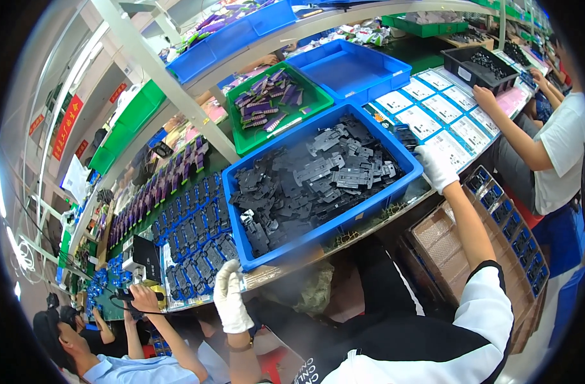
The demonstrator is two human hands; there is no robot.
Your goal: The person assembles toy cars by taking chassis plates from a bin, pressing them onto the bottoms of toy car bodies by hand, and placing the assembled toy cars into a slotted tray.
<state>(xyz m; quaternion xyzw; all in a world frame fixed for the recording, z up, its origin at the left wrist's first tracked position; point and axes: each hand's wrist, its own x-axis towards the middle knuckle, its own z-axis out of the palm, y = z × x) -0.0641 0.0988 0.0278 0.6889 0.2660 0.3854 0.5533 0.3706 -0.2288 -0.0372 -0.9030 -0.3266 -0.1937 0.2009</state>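
Head view showed a large blue bin (343, 221) full of dark grey plastic parts (311, 182) sitting at the picture's centre on the green bench (426, 54). At seven o'clock of the bin, the left hand (230, 296), in a white glove, gripped the bin's near corner, its fingers (228, 272) curled over the rim. At three o'clock of the bin, the right hand (436, 166), also gloved in white, clasped the far right corner, fingers pressed together around the edge. Beyond the bin, at twelve o'clock, lay a green tray (305, 112) holding purple pieces (267, 102), and at one o'clock an empty blue bin (350, 67). White printed cards (433, 109) lay in rows at two o'clock. At nine o'clock, rows of blue and dark assembled units (193, 240) covered the bench. A co-worker's hand (484, 97) at upper right rested near a black tray (481, 67); another person's hand (144, 297) at lower left held a dark tool.
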